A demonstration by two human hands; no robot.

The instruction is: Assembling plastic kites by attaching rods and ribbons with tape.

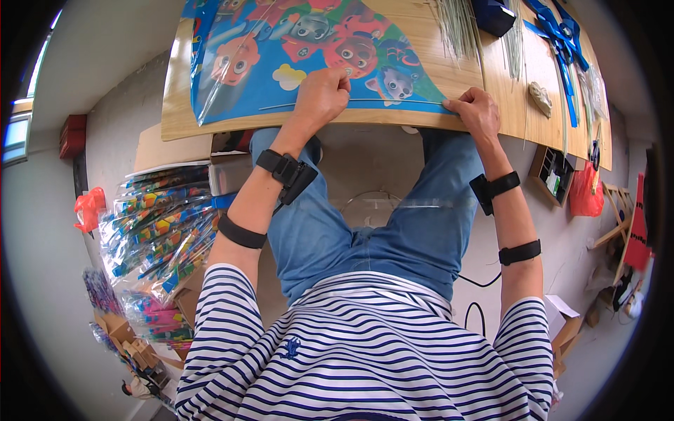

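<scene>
wooden table [516,116] | blue cartoon-printed sheet [309,55] lying on it, along the near edge | left hand [323,98]: fingers curled closed, cannot tell on what | right hand [477,112]: thumb and finger pinching thin rod [393,100], which crosses the sheet's near side

printed sheet [305,52]: glossy, smooth plastic | table [516,116]: smooth wood | jeans [305,217]: matt denim | striped shirt [372,337]: matt cloth
</scene>
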